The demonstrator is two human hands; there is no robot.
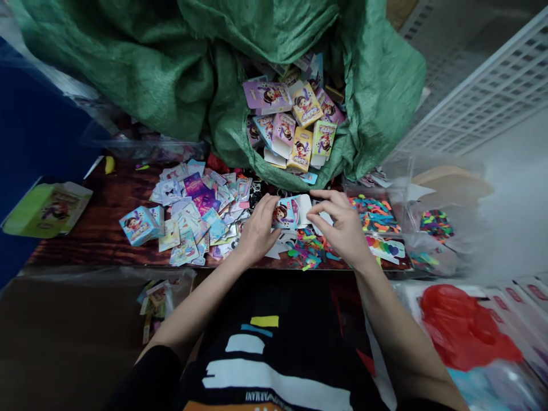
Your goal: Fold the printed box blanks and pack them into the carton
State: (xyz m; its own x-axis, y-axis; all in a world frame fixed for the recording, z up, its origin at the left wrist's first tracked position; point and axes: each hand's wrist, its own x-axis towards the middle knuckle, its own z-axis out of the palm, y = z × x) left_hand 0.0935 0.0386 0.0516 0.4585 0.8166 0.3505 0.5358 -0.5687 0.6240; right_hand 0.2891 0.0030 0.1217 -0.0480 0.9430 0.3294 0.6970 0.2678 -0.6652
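Box (287, 212): half-folded printed carton, white flap at its right end, held between 2 hands just above the table's front edge.
Sack (274, 34): green woven plastic, open, filled with printed cartons (295, 117), its lip just behind the hands.
Table (94, 222): dark wood grain.
Red bag (462, 325): on a stack of packs, right of the person.
Flat cartons (192, 217): loose heap on the table, left of the left hand.
Bin (374, 214): clear plastic, holding bright strips, right of the right hand.
Left hand (257, 225): closed, fingers pinching the box's left side.
Right hand (342, 225): curved, fingertips gripping the box's right end, above bright scraps (310, 251).
Blue box (139, 225): assembled, lying at the heap's left edge.
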